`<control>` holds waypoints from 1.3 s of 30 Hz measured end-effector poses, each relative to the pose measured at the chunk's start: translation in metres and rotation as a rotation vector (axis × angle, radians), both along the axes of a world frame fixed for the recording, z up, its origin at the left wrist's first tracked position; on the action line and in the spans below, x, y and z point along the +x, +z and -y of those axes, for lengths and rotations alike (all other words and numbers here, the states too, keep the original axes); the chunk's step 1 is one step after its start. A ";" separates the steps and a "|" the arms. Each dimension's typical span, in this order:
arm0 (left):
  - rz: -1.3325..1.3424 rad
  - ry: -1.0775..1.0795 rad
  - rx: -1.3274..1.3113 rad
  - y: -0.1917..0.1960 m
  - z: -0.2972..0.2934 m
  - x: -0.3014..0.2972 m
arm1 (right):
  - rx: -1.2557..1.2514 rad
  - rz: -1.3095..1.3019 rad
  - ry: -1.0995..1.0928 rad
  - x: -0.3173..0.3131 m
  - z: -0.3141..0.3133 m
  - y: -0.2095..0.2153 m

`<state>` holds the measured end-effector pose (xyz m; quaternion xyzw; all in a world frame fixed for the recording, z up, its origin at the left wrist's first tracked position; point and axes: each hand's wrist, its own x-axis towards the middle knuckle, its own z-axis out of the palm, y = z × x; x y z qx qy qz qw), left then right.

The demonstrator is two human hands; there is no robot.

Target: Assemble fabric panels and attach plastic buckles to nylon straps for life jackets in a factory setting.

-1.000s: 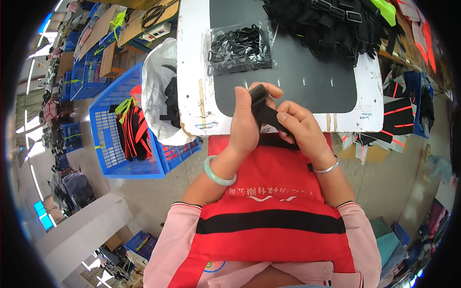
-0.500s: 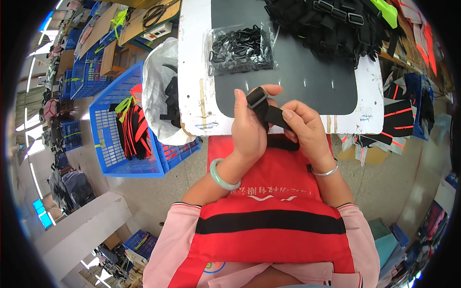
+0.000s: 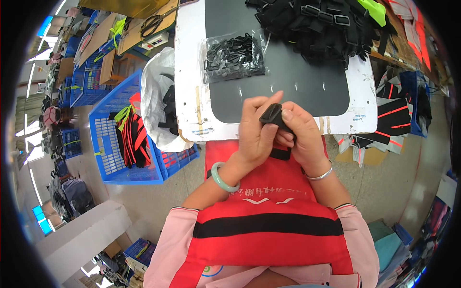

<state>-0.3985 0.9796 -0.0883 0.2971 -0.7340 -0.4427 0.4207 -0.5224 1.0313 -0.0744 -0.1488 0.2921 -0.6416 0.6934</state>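
Note:
Over the near edge of the table, both hands grip a short black webbing strap that bends over on itself. My left hand is closed on it from the left, thumb beneath. From the other side my right hand pinches the strap with thumb and fingers, close against the left hand. The buckle on the strap cannot be made out now. Beyond the hands, a clear plastic bag of small black buckles lies on the dark mat. A heap of black straps with buckles covers the far right of the mat.
Left of the white table stand a white sack with black pieces and a blue crate holding black and red pieces. On the right are striped black and grey pieces. Scissors lie on a wooden bench, far left.
My hands have come together. The strap's buckle, visible earlier on my left fingers, no longer shows, and the strap is folded between both hands. The whole view has shifted slightly.

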 end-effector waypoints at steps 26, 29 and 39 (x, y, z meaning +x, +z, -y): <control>0.143 -0.144 -0.186 0.019 0.005 0.055 | -0.369 -0.566 -0.118 -0.008 -0.025 -0.003; 0.167 -0.098 -0.133 0.020 0.008 0.074 | -0.444 -0.020 -0.276 -0.060 -0.038 0.009; 0.182 -0.140 -0.144 0.026 0.004 0.072 | -0.004 -0.709 -0.467 -0.056 -0.042 0.025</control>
